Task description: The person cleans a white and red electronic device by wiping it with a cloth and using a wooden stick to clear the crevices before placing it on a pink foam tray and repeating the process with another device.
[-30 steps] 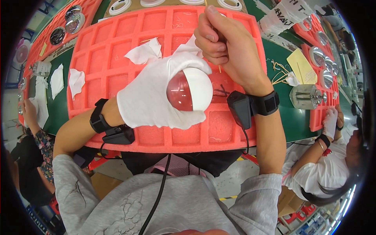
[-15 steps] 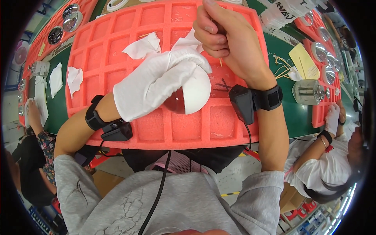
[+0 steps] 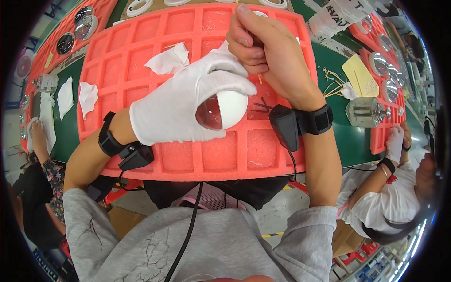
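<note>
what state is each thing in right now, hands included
left hand, gloved, grip closed on the round piece
round piece, held, white part to the right
right hand, bare, closed around a thin stick
thin stick, held, ends poking out
red tray, lying beneath both hands
white wipes, creased
glass jar, metal top on
loose sticks, splayed

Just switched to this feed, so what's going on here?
The person's gloved left hand has its grip on a round piece, part white and part see-through, over a red compartment tray. The bare right hand holds a thin stick beyond it. A crumpled white wipe lies on the tray.
</note>
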A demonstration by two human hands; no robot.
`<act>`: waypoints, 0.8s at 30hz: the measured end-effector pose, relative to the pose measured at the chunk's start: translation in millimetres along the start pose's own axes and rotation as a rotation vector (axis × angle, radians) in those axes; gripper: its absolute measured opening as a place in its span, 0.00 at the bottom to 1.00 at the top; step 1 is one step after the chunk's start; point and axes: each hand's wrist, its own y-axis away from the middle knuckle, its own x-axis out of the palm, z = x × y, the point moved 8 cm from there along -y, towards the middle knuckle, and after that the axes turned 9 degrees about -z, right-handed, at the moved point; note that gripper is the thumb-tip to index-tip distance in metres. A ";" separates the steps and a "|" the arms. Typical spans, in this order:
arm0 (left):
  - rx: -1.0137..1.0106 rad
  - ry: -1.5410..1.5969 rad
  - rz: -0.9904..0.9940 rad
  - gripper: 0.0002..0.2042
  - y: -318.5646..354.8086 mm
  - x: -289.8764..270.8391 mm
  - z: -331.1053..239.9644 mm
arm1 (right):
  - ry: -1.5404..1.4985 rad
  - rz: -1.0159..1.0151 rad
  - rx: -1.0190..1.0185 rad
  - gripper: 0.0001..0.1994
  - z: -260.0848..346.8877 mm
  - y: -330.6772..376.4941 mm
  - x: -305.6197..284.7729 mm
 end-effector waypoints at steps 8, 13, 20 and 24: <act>-0.047 0.004 -0.026 0.35 2.1 -2.8 4.3 | 0.057 0.007 -0.068 0.22 -0.1 -1.8 -1.3; -0.109 0.100 -0.023 0.31 4.2 -1.9 5.9 | 0.133 0.039 -0.214 0.22 2.5 -3.8 -1.1; -0.095 0.120 -0.047 0.27 5.2 -3.8 6.5 | 0.114 0.056 -0.224 0.22 2.0 -5.0 -0.2; -0.083 0.148 -0.060 0.23 4.8 -3.1 9.9 | 0.058 0.053 -0.163 0.22 1.8 -3.8 1.4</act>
